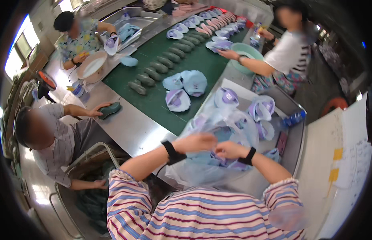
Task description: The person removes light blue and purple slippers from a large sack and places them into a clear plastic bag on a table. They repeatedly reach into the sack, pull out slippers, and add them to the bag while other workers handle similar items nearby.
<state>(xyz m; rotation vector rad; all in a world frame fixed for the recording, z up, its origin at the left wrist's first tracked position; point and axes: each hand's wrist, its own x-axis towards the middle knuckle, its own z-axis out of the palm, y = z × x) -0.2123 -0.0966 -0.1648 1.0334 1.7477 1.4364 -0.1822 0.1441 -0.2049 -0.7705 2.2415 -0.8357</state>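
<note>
My left hand (199, 142) and my right hand (231, 150) are close together over a clear plastic bag (186, 170). Motion smears my left hand, so its fingers cannot be made out. The fingers of my right hand are curled inward, and whatever they grip is too small or hidden to name. Inside and under the bag lie several light-blue and purple shoe uppers (208, 160). More uppers (261, 108) sit in the metal tray (300, 138) beyond my right hand. A purple-and-white upper (178, 100) rests on the green conveyor belt (154, 110), beside light-blue pieces (194, 83).
Dark green shoe lasts (165, 62) line the belt. At left, a co-worker holds one last (110, 111) over a bin (94, 168). Two others work by a beige basin (92, 66) and a green basin (248, 52). A blue bottle (294, 119) lies in the tray.
</note>
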